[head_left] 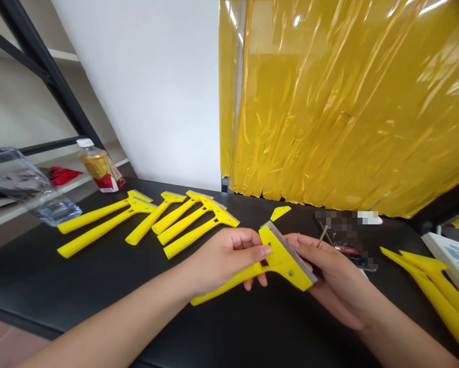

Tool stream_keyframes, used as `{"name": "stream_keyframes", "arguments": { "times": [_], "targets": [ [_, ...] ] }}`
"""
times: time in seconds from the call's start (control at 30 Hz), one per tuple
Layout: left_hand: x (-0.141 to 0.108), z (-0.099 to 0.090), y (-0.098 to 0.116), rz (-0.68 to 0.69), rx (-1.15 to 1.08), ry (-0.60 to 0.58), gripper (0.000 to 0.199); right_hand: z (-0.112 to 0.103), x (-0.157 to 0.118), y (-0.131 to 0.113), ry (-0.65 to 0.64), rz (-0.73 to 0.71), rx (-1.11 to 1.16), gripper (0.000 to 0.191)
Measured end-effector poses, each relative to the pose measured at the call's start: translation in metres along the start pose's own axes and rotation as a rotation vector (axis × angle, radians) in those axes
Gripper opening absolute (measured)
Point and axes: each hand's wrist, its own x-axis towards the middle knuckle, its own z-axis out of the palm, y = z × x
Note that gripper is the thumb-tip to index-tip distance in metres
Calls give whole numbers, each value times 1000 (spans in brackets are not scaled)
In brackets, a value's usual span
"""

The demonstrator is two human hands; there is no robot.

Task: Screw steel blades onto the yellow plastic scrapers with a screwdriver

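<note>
My left hand [225,260] and my right hand [329,276] both grip a yellow plastic razor scraper [279,260] above the black table top [110,306]. The left thumb presses on its flat head, and the right fingers wrap the far end. A steel blade [291,250] lies along the head's edge. A loose yellow blade cover [280,213] lies just beyond the scraper. Several similar yellow scrapers [183,220] lie to the left, and more [432,291] lie to the right. A small screwdriver [323,236] lies beyond my right hand, partly hidden.
A pixelated object [340,225] lies by the screwdriver. A white box [454,266] sits at the right edge. A drink bottle [101,166] stands at the back left near a clear plastic bottle [22,186]. A yellow strip curtain [329,102] hangs behind the table.
</note>
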Motion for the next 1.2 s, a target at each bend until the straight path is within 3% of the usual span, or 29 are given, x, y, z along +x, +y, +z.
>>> {"name": "stream_keyframes", "arguments": {
  "times": [0.13, 0.33, 0.43, 0.53, 0.67, 0.8, 0.87, 1.0, 1.2],
  "targets": [
    [1, -3, -1, -4, -8, -18, 29, -1, 0, 1, -5, -9, -48, 50],
    [1, -3, -2, 66, -40, -34, 27, 1, 0, 5, -73, 80, 359, 26],
    [2, -3, -4, 89, -39, -23, 24, 1, 0, 4, -126, 97, 446, 23],
    [4, -6, -4, 106, -97, 63, 23, -3, 1, -1, -123, 80, 459, 23],
    [9, -19, -1, 158, -161, 237, 22, -16, 8, -3, 27, -60, 190, 17],
    [12, -33, 4, 206, -173, 408, 22, -37, 18, 4, 230, -139, -388, 48],
    [13, -37, 6, 235, -177, 468, 22, -44, 20, 6, 323, -145, -620, 50],
    [15, -38, 5, 242, -183, 515, 22, -43, 18, 4, 409, -250, -608, 31],
    [15, -34, -1, 217, -179, 477, 24, -29, 18, 9, 465, -321, -561, 27]
  ]
}}
